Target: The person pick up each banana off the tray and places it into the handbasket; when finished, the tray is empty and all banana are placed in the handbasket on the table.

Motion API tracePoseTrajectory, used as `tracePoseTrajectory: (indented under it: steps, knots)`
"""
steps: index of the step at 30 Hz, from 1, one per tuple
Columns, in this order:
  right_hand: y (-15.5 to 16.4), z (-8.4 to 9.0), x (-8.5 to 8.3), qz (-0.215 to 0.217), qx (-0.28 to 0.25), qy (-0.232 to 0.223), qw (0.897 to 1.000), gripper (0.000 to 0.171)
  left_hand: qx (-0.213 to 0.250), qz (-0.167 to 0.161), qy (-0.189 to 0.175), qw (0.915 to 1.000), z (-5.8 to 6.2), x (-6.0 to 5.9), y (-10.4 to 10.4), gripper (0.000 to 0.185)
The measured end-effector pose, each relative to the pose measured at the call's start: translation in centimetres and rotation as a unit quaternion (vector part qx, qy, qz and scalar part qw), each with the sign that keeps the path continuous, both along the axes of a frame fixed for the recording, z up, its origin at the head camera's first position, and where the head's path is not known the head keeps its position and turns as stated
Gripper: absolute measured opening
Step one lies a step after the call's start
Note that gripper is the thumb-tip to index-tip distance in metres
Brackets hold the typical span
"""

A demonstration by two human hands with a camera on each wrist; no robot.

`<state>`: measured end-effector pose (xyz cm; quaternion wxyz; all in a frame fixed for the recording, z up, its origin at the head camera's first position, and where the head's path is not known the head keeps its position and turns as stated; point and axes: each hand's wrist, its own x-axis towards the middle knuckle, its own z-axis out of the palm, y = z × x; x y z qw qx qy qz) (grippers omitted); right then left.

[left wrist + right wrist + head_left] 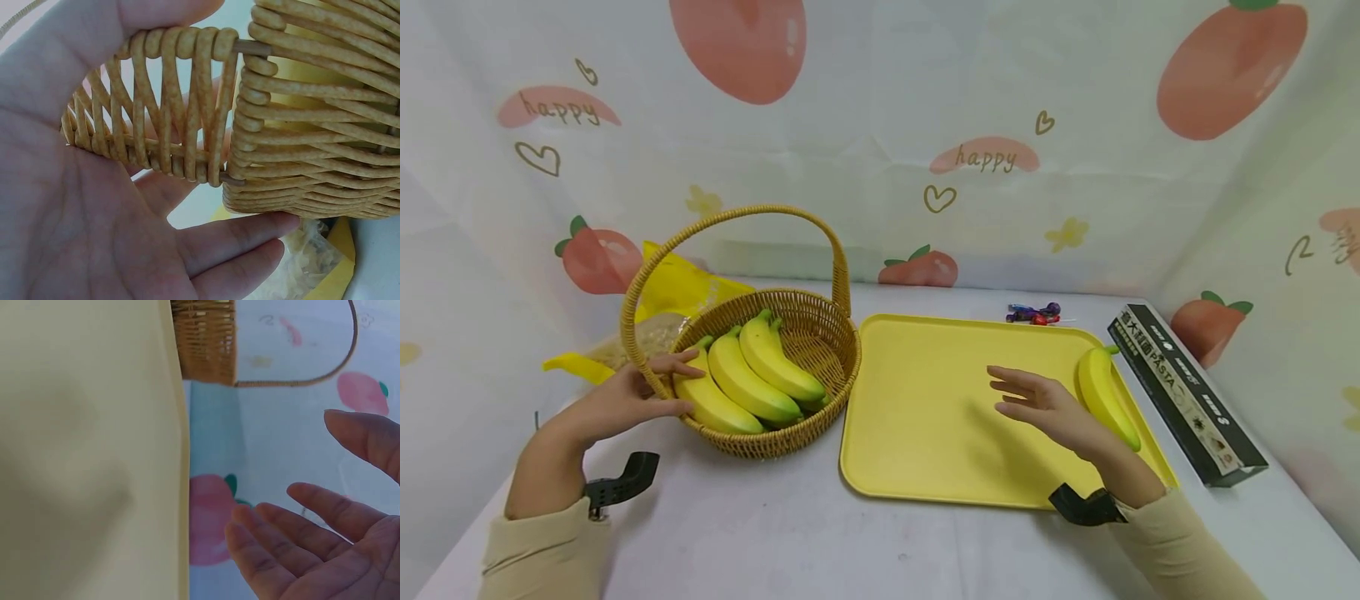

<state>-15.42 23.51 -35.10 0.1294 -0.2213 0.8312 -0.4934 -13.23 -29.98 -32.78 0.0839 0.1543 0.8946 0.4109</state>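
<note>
Three smooth, curved yellow bananas (745,379) lie side by side in the round wicker basket (820,329), whose coiled, ropy weave rises into a tall arched handle (730,218). Your left hand (625,398) rests against the basket's near-left rim, fingers reaching over it beside the nearest banana; from the left wrist view the palm is spread and the fingers lie loosely along the woven wall (187,144), not clamped round it. Your right hand (1045,408) hovers over the flat, matte yellow tray (925,417), which has rounded corners and a shallow lip, its fingers straight and relaxed and holding nothing. A single banana (1105,396) lies on the tray's right side, just beside the back of that hand. A long dark pasta box (1187,392) lies right of the tray, and small wrapped candies (1033,313) sit behind it. A crinkled yellow bag (681,292) lies behind the basket on the white tabletop (775,533).
</note>
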Motion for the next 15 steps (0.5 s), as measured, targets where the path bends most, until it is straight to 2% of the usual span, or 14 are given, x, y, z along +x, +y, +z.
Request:
tracePoseTrajectory:
  steps: [7,15]
  knots:
    - [2.2,-0.2,0.7,-0.055,-0.026,0.014,0.998,0.054,-0.002,0.003,0.002,1.0,-0.1,0.0,0.0,0.04]
    - [5.8,0.1,0.9,-0.098,-0.073,0.054,0.991,0.047,-0.009,0.004,0.002,1.0,-0.1,0.0,0.0,0.04]
